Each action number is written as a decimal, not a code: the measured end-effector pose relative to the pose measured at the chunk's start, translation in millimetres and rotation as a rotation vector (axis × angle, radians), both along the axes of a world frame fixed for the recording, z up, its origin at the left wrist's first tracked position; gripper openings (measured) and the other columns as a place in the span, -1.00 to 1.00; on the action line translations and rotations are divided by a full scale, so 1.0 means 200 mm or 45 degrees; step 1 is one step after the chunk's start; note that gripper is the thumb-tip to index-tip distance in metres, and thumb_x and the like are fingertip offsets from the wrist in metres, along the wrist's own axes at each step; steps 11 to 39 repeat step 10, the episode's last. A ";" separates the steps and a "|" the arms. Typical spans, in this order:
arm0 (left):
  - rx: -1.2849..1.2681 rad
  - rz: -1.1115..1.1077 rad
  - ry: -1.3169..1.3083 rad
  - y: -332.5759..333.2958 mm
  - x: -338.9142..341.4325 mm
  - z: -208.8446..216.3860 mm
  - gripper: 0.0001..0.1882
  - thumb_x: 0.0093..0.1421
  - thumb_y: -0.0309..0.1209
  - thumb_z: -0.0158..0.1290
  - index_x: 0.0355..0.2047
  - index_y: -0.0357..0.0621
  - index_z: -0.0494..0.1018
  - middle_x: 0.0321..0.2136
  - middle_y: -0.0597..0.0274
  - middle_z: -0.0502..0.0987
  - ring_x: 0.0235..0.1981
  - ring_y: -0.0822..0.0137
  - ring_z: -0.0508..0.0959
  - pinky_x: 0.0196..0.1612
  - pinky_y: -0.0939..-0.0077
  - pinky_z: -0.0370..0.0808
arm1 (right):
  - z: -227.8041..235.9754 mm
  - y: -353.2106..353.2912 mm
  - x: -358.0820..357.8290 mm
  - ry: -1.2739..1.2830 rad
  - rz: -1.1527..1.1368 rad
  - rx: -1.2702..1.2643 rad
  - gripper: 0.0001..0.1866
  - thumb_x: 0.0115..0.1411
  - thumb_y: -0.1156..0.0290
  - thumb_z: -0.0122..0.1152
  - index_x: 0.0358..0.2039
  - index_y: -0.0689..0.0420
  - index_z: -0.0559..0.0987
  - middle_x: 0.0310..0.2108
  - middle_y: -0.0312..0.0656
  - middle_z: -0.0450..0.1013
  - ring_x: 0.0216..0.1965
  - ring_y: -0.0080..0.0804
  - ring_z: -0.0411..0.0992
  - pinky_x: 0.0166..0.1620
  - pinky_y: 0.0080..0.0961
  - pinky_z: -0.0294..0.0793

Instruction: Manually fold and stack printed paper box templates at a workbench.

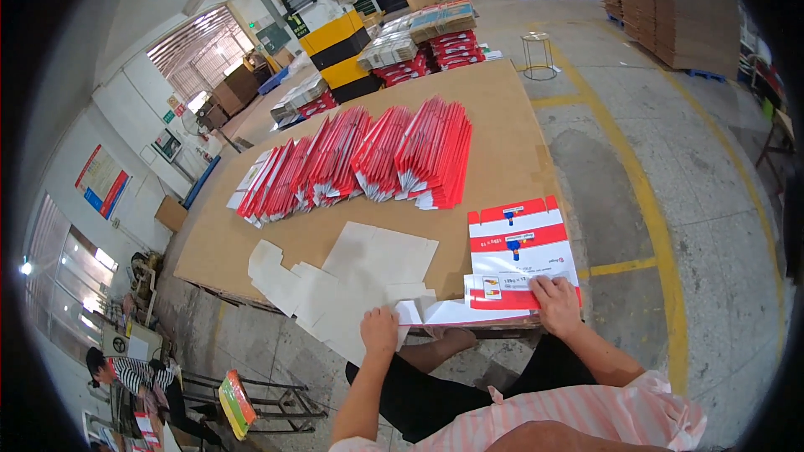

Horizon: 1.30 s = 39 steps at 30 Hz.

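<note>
A red-and-white printed carton point(524, 238) lies folded at the table's near right edge. My right hand point(558, 305) rests on its lower right part, fingers bent over the panel. A narrow white flap with a purple-red edge point(469, 312) runs left from the carton along the table edge. My left hand point(380, 331) is closed at the left end of this flap, beside a plain grey-white carton blank point(381, 253). That blank lies printed side down, spread over the table's near edge. What sits under my left fingertips is partly hidden.
Several rows of folded red-and-white cartons point(431, 155) lean together across the brown table point(502, 117). Bundled stacks point(444, 21) and yellow-black boxes point(339, 46) stand behind it. A wire stool point(537, 57) is on the floor at right. Another person point(138, 375) works at lower left.
</note>
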State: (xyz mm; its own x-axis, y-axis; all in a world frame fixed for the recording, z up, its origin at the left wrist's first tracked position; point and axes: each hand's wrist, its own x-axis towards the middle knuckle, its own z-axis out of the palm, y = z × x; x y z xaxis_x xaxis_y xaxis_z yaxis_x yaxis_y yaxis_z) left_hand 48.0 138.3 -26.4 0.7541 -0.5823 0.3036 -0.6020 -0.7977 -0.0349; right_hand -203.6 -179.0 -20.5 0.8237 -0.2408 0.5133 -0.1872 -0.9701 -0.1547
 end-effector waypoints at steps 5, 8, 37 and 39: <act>-0.931 0.206 1.288 0.11 -0.13 -0.07 -0.62 0.28 -0.15 -0.10 -0.50 -0.16 0.49 -0.56 0.12 0.51 -0.48 0.20 0.53 -0.45 0.31 0.44 | 0.06 0.02 -0.02 -0.087 0.051 0.092 -0.48 -0.11 0.48 0.11 -0.04 0.28 0.48 -0.09 -0.07 0.46 -0.22 -0.11 0.38 -0.09 -0.28 0.37; -2.148 0.296 1.398 -0.11 -0.18 0.05 -0.73 0.30 -0.28 -0.06 -0.26 -0.29 0.41 -0.44 0.15 0.51 -0.53 0.29 0.52 -0.41 0.34 0.58 | 0.02 -0.02 -0.05 -0.056 -0.043 0.097 -0.43 -0.18 0.56 0.15 -0.02 0.15 0.53 -0.08 -0.08 0.48 -0.23 -0.11 0.38 -0.08 -0.32 0.40; -2.122 0.330 1.214 -0.16 -0.12 -0.01 -0.70 0.28 -0.28 0.01 -0.19 -0.32 0.42 -0.38 0.08 0.51 -0.42 0.26 0.56 -0.30 0.30 0.62 | 0.04 -0.03 -0.02 -0.022 -0.010 0.182 -0.39 -0.19 0.55 0.19 0.01 0.15 0.52 -0.04 -0.07 0.47 -0.24 -0.15 0.38 -0.05 -0.29 0.41; -2.122 0.330 1.214 -0.16 -0.12 -0.01 -0.70 0.28 -0.28 0.01 -0.19 -0.32 0.42 -0.38 0.08 0.51 -0.42 0.26 0.56 -0.30 0.30 0.62 | 0.04 -0.03 -0.02 -0.022 -0.010 0.182 -0.39 -0.19 0.55 0.19 0.01 0.15 0.52 -0.04 -0.07 0.47 -0.24 -0.15 0.38 -0.05 -0.29 0.41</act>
